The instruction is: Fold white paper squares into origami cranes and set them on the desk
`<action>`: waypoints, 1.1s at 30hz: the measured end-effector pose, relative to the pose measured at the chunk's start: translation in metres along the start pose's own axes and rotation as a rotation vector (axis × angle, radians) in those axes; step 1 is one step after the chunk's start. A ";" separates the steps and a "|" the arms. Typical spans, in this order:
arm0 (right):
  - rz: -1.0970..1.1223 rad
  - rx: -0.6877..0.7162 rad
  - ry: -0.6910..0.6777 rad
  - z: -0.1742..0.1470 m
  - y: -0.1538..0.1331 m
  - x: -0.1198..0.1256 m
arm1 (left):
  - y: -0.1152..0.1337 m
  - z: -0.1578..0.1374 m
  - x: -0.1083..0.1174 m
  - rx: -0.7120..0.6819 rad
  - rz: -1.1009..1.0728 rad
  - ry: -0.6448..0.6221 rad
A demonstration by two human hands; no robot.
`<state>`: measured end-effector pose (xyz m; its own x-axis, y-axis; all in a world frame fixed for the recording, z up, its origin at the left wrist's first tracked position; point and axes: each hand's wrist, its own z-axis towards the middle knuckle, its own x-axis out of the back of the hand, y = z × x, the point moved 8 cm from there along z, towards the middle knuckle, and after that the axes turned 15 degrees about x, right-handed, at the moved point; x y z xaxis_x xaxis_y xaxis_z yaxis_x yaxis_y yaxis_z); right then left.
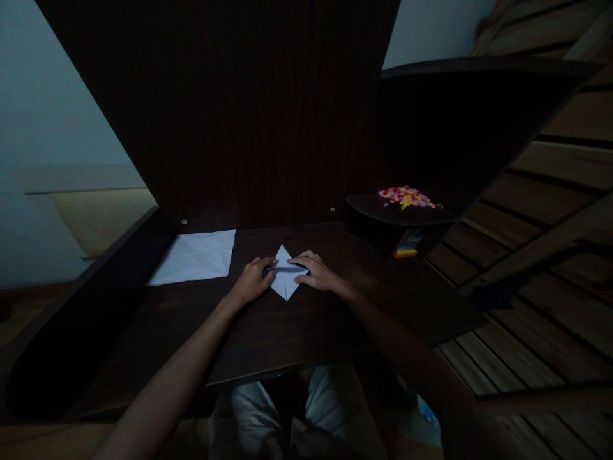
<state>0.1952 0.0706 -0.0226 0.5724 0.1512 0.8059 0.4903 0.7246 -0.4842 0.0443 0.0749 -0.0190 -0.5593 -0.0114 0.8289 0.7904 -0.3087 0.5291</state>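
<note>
A small sheet of white folded paper point(286, 285), diamond-shaped with a centre crease, lies on the dark desk point(268, 338). A fold runs across its middle, with a flap edge raised there. My left hand point(255, 279) is closed on its left corner, thumb and fingers at the fold. On the right corner, my right hand point(318, 271) grips the paper with fingers above the fold and thumb below it. The fingertips partly cover both side corners.
A larger creased white sheet point(198, 257) lies at the left of the desk. On a small corner shelf point(368, 207) at right sits a pile of pink, red and yellow bits point(406, 197). A dark side panel point(86, 313) borders the left; wooden slats point(541, 255) stand at right.
</note>
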 end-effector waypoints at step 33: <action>-0.172 0.104 0.110 0.003 -0.014 -0.002 | -0.005 0.006 0.002 0.221 -0.131 0.001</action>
<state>0.1852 0.0619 -0.0165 0.5572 -0.0509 0.8288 0.5198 0.7998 -0.3003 0.0409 0.0820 -0.0185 -0.6604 0.0144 0.7508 0.7468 -0.0925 0.6586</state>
